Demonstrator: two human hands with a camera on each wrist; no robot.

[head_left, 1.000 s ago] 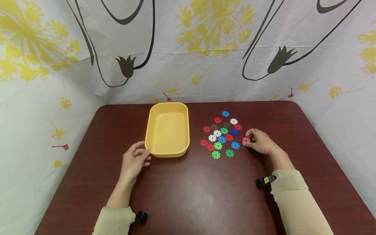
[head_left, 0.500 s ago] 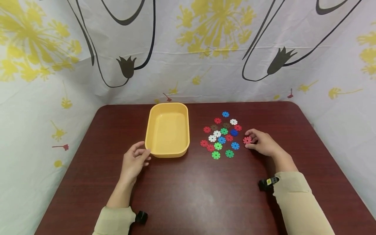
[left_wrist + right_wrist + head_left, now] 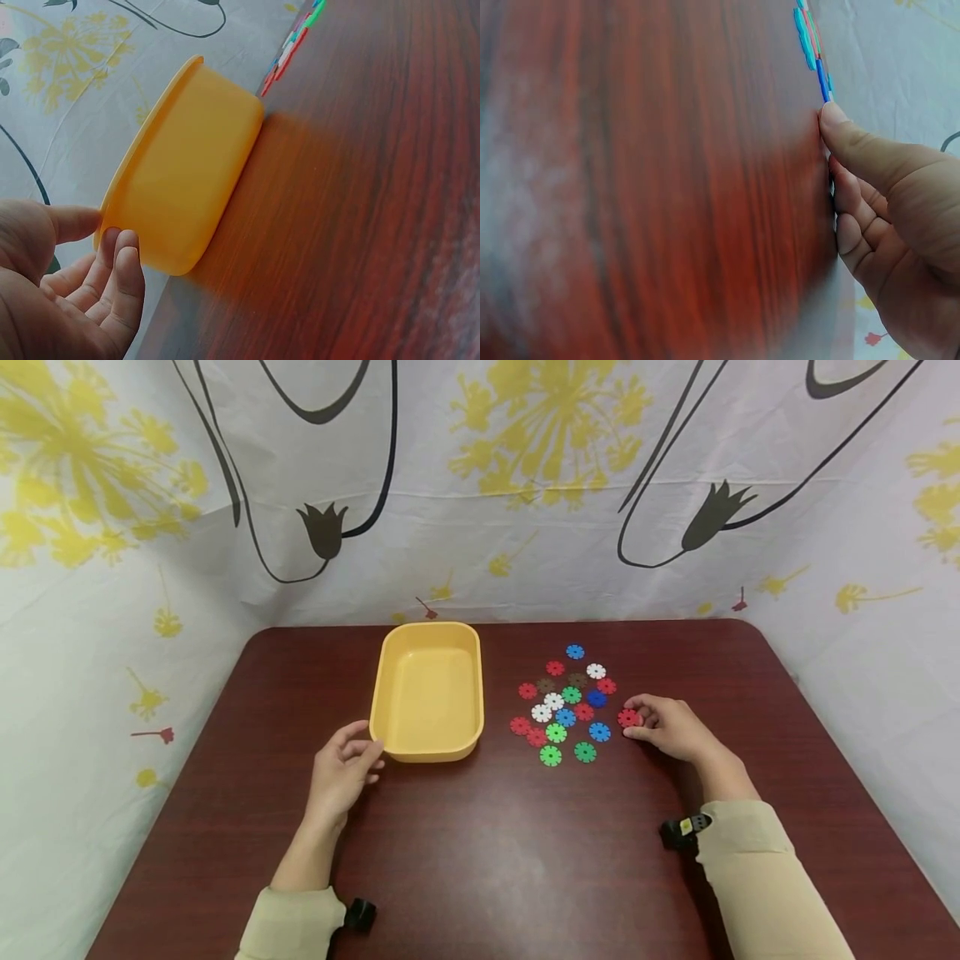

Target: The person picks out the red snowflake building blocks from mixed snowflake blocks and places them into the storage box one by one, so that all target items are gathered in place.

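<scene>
At the near left corner of a yellow plastic tray (image 3: pixel 429 755), my left hand (image 3: pixel 339 774) has its thumb and fingers on the rim. The left wrist view shows that thumb (image 3: pixel 77 223) against the rim and the fingers bent beside the outer wall. To the right, my right hand (image 3: pixel 672 727) pinches a red notched snowflake disc (image 3: pixel 627 717) just above or on the table; which one I cannot tell. In the right wrist view the hand (image 3: pixel 900 195) hides this disc. Several similar discs (image 3: pixel 572 695) in red, white, blue, green and brown lie flat left of it.
The dark reddish-brown table (image 3: pixel 480 843) has rounded far corners. A patterned white cloth (image 3: pixel 495 560) hangs behind it and at both sides. Small black wrist cameras (image 3: pixel 360 916) sit at the cuffs.
The red disc and my right hand shift slightly right, then the disc comes back a little left between the fingers. My left hand and the tray stay in place.
</scene>
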